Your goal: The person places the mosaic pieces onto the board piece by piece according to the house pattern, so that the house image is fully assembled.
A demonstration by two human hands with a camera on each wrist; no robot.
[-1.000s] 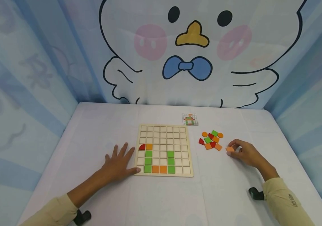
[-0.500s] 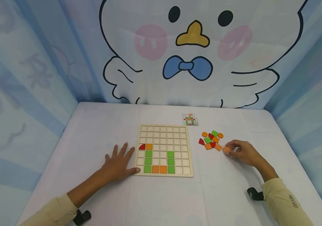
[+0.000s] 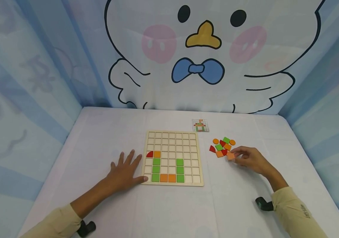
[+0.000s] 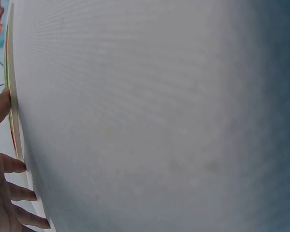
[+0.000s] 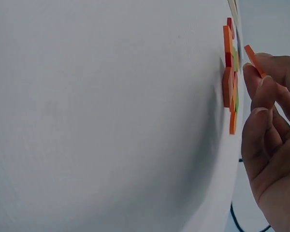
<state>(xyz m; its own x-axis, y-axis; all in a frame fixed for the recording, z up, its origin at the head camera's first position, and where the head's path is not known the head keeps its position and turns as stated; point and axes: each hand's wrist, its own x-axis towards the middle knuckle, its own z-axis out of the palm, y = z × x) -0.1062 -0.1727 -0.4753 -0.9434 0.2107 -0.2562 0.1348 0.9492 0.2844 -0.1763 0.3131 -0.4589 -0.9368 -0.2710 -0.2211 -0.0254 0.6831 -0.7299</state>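
Observation:
Between thumb and fingertips my right hand (image 3: pixel 251 159) pinches an orange square tile (image 3: pixel 230 156), raised above the table in the right wrist view, where the tile (image 5: pixel 254 60) appears edge-on. Just left of it lies a pile of loose tiles (image 3: pixel 219 147) in red, green and orange. My left hand (image 3: pixel 124 173) rests spread on the table, its thumb touching the lower left edge of a wooden grid board (image 3: pixel 187 170). Green and orange squares fill some cells in the board's lower rows. A red quarter-circle tile (image 3: pixel 149 154) sits beside an orange square (image 3: pixel 157 154) at the board's left.
A small pattern card (image 3: pixel 200 125) lies behind the board's right corner. The white table (image 3: pixel 169 211) meets a printed curtain (image 3: pixel 163 89) at its back edge. Black wrist cameras (image 3: pixel 86 228) are worn at both sleeves.
My right hand has moved left toward the loose tiles, carrying the orange square tile with it. The left hand and the tiles on the board have stayed put.

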